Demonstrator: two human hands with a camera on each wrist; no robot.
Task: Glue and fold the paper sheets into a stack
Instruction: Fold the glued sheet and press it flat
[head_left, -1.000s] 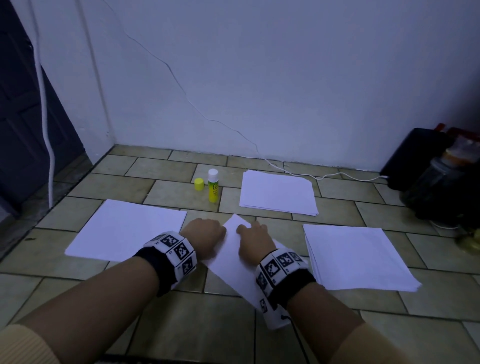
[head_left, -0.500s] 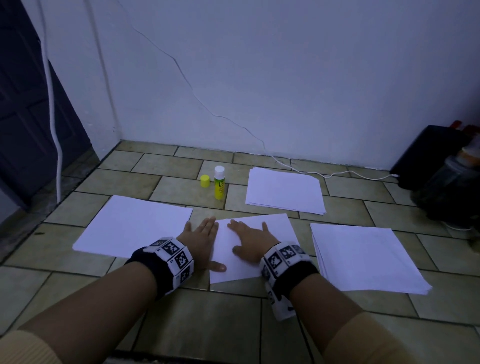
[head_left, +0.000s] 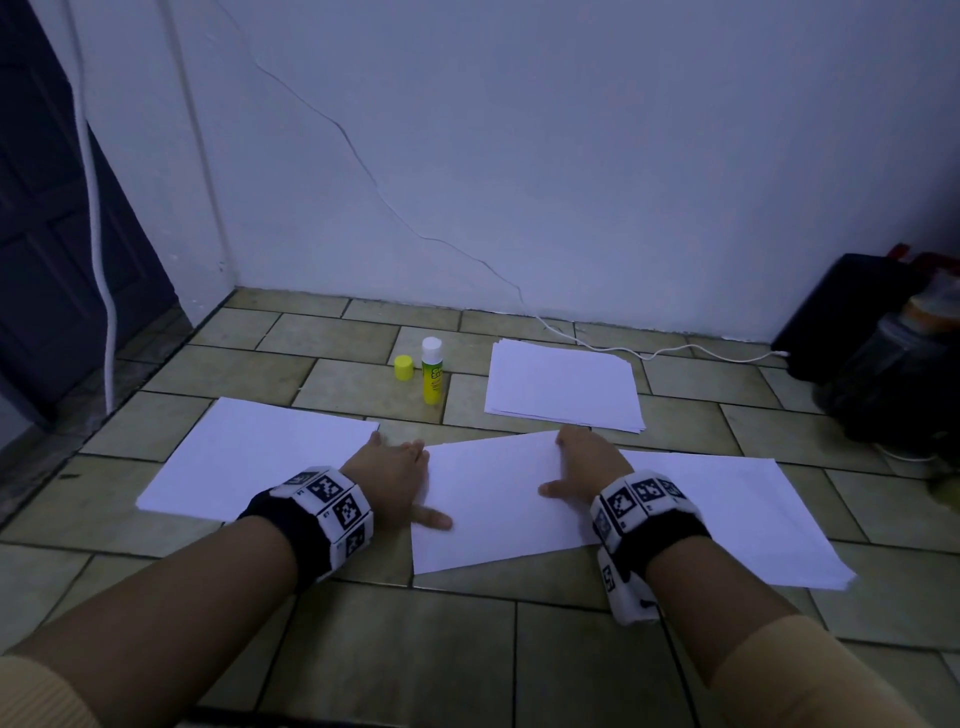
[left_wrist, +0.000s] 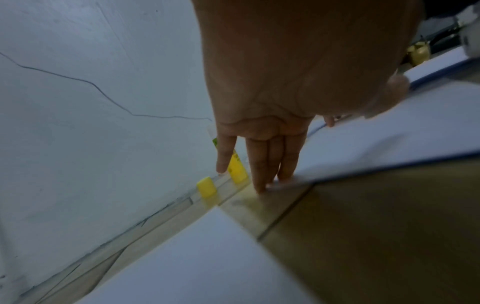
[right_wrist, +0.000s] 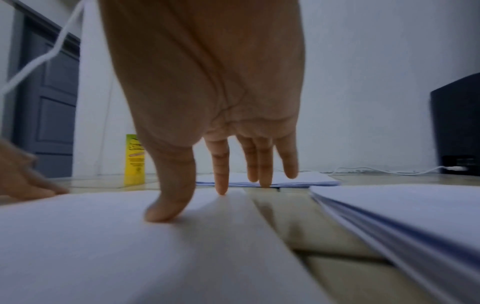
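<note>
Glue stick (head_left: 432, 375): yellow-green label carries dark printed lettering, too small and blurred to read in head view; in right wrist view same label (right_wrist: 135, 159) shows blurred lines of print, no word legible. Wristbands (head_left: 328, 506): black-white square code markers, tiny characters beside them unreadable.

Bare tiles (head_left: 332, 384) left of glue stick (head_left: 431, 375) (upright, cap (head_left: 403, 368) beside); paper stack (head_left: 563, 385) right.
</note>
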